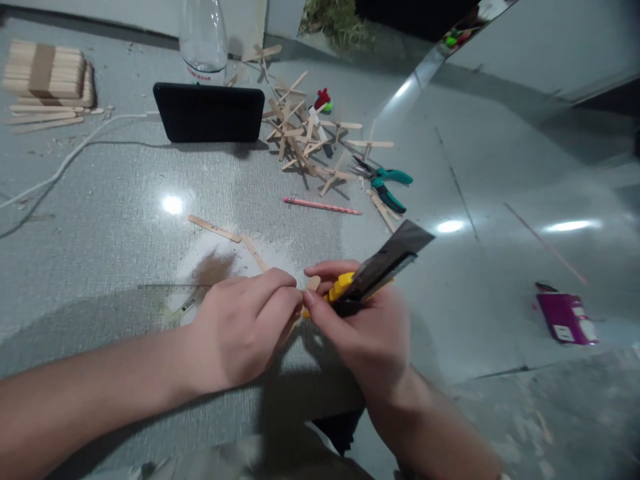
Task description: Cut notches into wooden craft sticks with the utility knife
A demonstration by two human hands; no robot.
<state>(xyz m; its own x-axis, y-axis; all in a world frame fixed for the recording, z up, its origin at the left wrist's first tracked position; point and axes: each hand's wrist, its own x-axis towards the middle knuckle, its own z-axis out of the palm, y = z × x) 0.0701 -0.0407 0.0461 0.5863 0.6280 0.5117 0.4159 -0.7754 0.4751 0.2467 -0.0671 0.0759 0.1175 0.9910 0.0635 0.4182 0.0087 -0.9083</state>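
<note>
My right hand [367, 327] is closed around a yellow and black utility knife [345, 287], its wide grey end pointing up and away to the right. Between both hands a wooden craft stick [313, 283] shows its rounded tip; the rest is mostly covered by fingers. My left hand [250, 320] is closed on that stick, with its fingertips against my right thumb. Just beyond my left hand, one craft stick [214, 229] and another stick piece [254, 252] lie on the table, by a patch of brown dust [214, 267].
A black phone [210, 113] stands before a clear bottle [203, 40]. Crossed craft sticks [295, 130] are heaped at the back, near green-handled pliers [387, 183] and a pink pencil [323, 205]. Bundled sticks [45, 70] lie at back left. A purple packet [565, 319] is at right.
</note>
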